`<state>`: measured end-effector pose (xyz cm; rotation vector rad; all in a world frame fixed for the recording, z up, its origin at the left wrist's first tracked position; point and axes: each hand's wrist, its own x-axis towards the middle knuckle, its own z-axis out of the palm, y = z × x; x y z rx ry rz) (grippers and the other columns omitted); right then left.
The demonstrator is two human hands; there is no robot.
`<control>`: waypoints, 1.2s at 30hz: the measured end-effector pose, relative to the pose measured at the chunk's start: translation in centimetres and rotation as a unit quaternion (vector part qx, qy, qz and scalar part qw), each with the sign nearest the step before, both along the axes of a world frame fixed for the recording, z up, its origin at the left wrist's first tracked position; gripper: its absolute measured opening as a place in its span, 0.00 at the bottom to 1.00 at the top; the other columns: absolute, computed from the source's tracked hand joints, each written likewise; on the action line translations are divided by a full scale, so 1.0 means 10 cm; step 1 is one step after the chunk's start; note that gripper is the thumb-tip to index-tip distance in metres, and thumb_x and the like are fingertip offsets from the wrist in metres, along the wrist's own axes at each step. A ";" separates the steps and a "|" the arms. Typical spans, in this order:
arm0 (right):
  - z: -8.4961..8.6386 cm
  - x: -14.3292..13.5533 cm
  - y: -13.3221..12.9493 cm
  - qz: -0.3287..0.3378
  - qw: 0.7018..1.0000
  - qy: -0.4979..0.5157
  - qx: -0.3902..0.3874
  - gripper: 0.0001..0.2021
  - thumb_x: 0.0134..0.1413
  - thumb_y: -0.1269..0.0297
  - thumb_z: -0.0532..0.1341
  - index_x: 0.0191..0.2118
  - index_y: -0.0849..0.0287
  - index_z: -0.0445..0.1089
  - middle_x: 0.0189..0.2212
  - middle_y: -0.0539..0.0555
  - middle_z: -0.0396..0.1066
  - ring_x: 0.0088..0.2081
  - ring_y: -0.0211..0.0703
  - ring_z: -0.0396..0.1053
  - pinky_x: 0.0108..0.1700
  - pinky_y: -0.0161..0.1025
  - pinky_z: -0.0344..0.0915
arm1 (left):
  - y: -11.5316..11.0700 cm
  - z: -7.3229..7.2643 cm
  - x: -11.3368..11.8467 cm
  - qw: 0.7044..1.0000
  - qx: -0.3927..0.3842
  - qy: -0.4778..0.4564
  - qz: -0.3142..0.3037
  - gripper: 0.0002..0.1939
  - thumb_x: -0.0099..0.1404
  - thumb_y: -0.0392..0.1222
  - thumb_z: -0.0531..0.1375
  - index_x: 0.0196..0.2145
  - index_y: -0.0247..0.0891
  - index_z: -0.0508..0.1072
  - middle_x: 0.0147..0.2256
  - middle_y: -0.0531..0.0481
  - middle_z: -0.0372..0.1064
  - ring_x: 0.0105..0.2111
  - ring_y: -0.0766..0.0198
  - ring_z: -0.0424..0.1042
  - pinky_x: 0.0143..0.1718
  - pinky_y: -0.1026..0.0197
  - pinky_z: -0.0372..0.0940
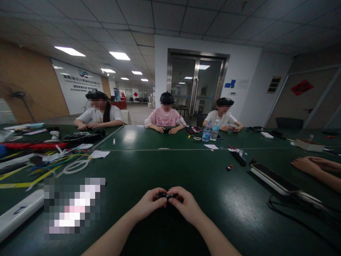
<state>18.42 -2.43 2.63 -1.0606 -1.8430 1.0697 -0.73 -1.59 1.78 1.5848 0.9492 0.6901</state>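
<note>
Both of my hands meet over the green table (149, 167), near its front edge. Between them is a small, dark, slim object (167, 195) with a pale marking, held roughly level. My left hand (151, 202) pinches its left part between thumb and fingers. The thumb and fingers of my right hand (183, 202) close on its right part. The fingers cover both ends, so its full shape is hidden. I cannot make out what the object is.
Cables (76, 166) and a white power strip (22, 213) lie left. Two water bottles (206, 133) stand farther back. A flat black-topped device (274, 177) lies right, near another person's hands (309, 167). Three people sit across the table.
</note>
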 end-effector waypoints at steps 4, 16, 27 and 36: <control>-0.03 0.00 0.01 0.003 1.000 0.008 -0.001 0.08 0.50 0.65 0.60 0.38 0.52 0.71 0.42 0.50 0.68 0.42 0.43 0.67 0.43 0.41 0.64 | 0.01 -0.02 0.00 1.000 -0.001 -0.002 -0.002 0.20 0.58 0.51 0.58 0.44 0.35 0.66 0.33 0.50 0.68 0.35 0.63 0.67 0.38 0.60 0.62; -0.05 0.00 0.02 0.000 1.000 0.009 0.011 0.08 0.49 0.65 0.59 0.38 0.52 0.71 0.42 0.51 0.68 0.42 0.43 0.67 0.43 0.41 0.64 | 0.00 0.00 0.00 1.000 0.000 -0.009 0.000 0.21 0.57 0.51 0.59 0.44 0.35 0.66 0.33 0.50 0.68 0.35 0.63 0.67 0.39 0.59 0.62; -0.03 -0.01 0.00 -0.002 1.000 0.012 0.010 0.08 0.49 0.66 0.59 0.37 0.52 0.71 0.41 0.51 0.68 0.43 0.43 0.67 0.44 0.40 0.64 | 0.00 0.01 -0.01 1.000 0.004 -0.003 -0.009 0.21 0.58 0.51 0.58 0.45 0.35 0.66 0.35 0.49 0.68 0.36 0.62 0.67 0.40 0.58 0.62; -0.01 0.00 -0.01 0.003 1.000 0.001 0.006 0.08 0.50 0.65 0.59 0.38 0.53 0.71 0.42 0.51 0.68 0.43 0.42 0.66 0.44 0.40 0.64 | -0.01 0.02 0.00 1.000 0.002 -0.003 -0.006 0.19 0.59 0.49 0.58 0.45 0.35 0.66 0.34 0.50 0.68 0.35 0.64 0.67 0.39 0.60 0.62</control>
